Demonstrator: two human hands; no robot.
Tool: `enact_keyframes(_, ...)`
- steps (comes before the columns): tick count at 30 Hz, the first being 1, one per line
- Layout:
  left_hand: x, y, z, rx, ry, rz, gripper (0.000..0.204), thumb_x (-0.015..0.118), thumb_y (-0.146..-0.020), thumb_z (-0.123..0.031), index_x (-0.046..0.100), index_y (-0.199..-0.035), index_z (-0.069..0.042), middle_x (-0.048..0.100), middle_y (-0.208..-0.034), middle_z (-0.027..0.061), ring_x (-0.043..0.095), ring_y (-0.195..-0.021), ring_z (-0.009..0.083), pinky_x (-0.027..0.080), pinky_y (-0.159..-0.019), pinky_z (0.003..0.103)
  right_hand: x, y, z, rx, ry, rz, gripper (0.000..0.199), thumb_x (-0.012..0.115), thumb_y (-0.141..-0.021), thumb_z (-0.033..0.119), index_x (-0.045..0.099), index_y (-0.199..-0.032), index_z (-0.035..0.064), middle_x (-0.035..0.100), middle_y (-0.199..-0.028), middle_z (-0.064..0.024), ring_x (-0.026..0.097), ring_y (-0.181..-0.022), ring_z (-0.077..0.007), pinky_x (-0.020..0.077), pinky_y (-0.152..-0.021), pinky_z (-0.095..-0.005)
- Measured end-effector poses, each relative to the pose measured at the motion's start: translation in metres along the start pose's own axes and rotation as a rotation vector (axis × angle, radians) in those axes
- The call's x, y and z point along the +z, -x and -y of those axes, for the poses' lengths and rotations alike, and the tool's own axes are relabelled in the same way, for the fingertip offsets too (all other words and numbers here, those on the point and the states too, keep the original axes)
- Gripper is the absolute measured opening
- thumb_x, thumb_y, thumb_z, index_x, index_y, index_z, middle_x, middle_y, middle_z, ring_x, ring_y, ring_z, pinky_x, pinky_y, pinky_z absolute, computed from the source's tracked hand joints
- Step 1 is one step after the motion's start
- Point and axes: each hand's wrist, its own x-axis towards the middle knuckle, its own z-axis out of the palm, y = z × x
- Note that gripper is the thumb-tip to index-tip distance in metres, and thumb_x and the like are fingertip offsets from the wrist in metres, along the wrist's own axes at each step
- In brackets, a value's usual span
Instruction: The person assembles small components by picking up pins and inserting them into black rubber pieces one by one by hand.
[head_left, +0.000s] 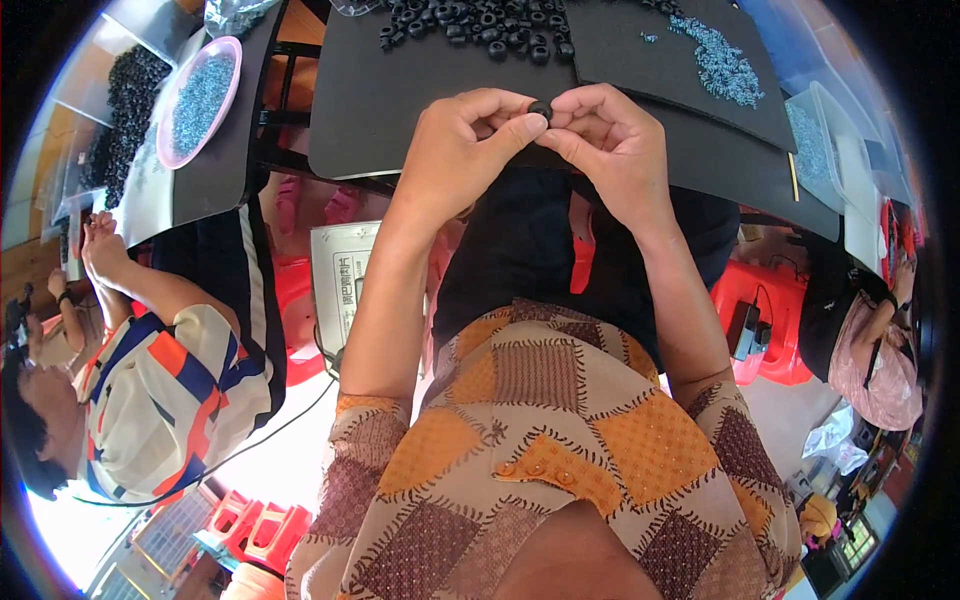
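Note:
Over the near edge of the black table, my left hand pinches a small, round black part between thumb and fingers. Facing it, my right hand has its fingers curled and its thumb and fingertips drawn together at the part's right side. Anything inside that right pinch is too small to make out. Beyond my hands lies a loose pile of similar black parts, some showing hollow openings. Small bluish pieces are spread on a black board to the right.
A pink-rimmed dish of bluish pieces and a heap of black parts stand on the left table, beside a seated co-worker. A clear plastic tub sits at right, near another person. Red stools stand below the tables.

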Motion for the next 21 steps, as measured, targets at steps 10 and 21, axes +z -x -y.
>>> enact_keyframes(10,-0.0013,0.0008,0.0049,-0.068,0.19,-0.003,0.032,0.069,-0.091,-0.025,0.072,-0.106,0.003,0.072,-0.083,0.0057,0.06,-0.078,0.0085,0.048,-0.071,0.024,-0.0016,-0.0035,0.0035,-0.012,-0.022,0.04,0.022,0.076,-0.082,0.001,0.065,-0.1,0.0026,0.067,-0.087,0.0,0.065,-0.081,-0.0047,0.0529,-0.071,-0.0195)
enact_keyframes(21,0.0049,0.0025,0.006,-0.121,0.283,-0.037,0.029,0.073,-0.089,-0.024,0.074,-0.105,0.0,0.07,-0.079,0.0023,0.053,-0.064,0.0031,0.041,-0.054,0.021,-0.0002,0.0017,0.0058,0.057,-0.208,0.033,0.018,0.073,-0.085,-0.001,0.063,-0.1,0.0018,0.067,-0.091,-0.0017,0.065,-0.084,-0.0059,0.053,-0.074,-0.0192)
